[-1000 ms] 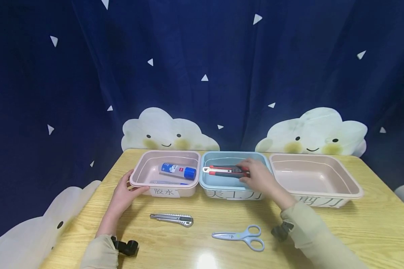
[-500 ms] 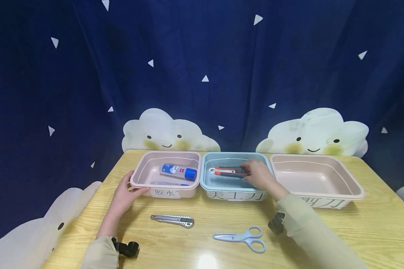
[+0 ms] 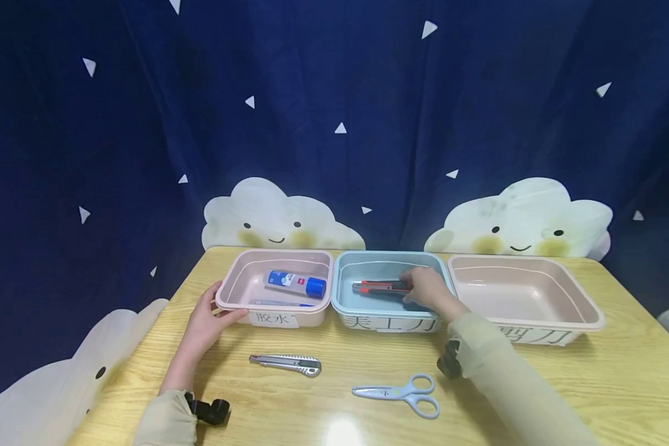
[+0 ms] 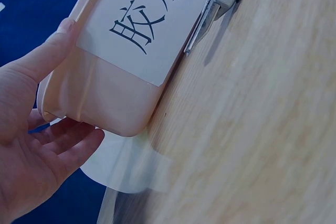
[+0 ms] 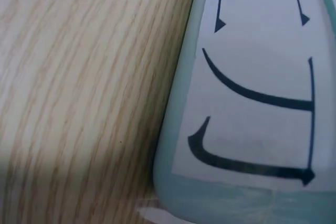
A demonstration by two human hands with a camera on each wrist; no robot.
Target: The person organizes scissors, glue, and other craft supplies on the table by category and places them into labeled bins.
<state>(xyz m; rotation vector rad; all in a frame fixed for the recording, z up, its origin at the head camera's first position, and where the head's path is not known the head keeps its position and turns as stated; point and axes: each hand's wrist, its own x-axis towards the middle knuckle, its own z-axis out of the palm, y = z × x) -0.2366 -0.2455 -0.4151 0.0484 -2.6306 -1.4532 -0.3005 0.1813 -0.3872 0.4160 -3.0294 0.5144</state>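
In the head view my right hand point(image 3: 428, 290) reaches down into the blue bin point(image 3: 340, 303) and grips the end of a black-and-red utility knife point(image 3: 381, 287). The knife lies level, low inside the bin, its tip toward the left. My left hand point(image 3: 203, 325) holds the front left corner of the left pink bin point(image 3: 223, 291). In the left wrist view, the thumb sits on that bin's rim point(image 4: 79, 3) with the fingers under the corner. The right wrist view shows only the labelled front of the blue bin point(image 5: 176, 145); the hand is out of that frame.
A glue bottle point(image 3: 295, 283) and a blue-tipped clear tube point(image 3: 281, 303) lie in the left bin. Another pink bin point(image 3: 582, 310) stands at the right. A silver utility knife point(image 3: 287, 364) and light blue scissors point(image 3: 398, 393) lie on the wooden table point(image 3: 290, 415) in front.
My right hand has lowered the black-and-red utility knife deeper into the blue bin and slightly to the right. The left hand has stayed on the left bin.
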